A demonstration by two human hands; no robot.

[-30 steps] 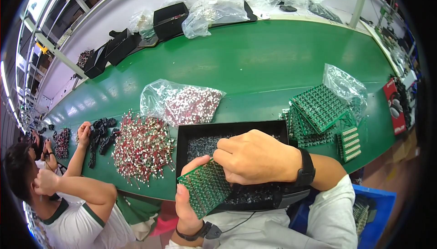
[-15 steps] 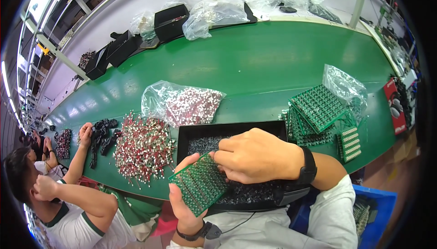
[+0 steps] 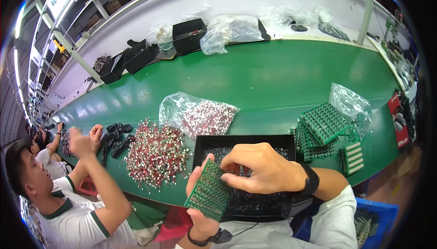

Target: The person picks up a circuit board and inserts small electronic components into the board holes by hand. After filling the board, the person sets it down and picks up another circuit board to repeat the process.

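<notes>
Left hand clamped on one circuit board; right hand near its right edge, closure: cannot tell. One black tray below; one parts bag beyond, left.

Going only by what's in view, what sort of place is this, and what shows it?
Probably an electronics assembly workshop: a long green workbench with a co-worker alongside, a heap of red-and-white wired parts, and a green circuit board in the left hand.
</notes>
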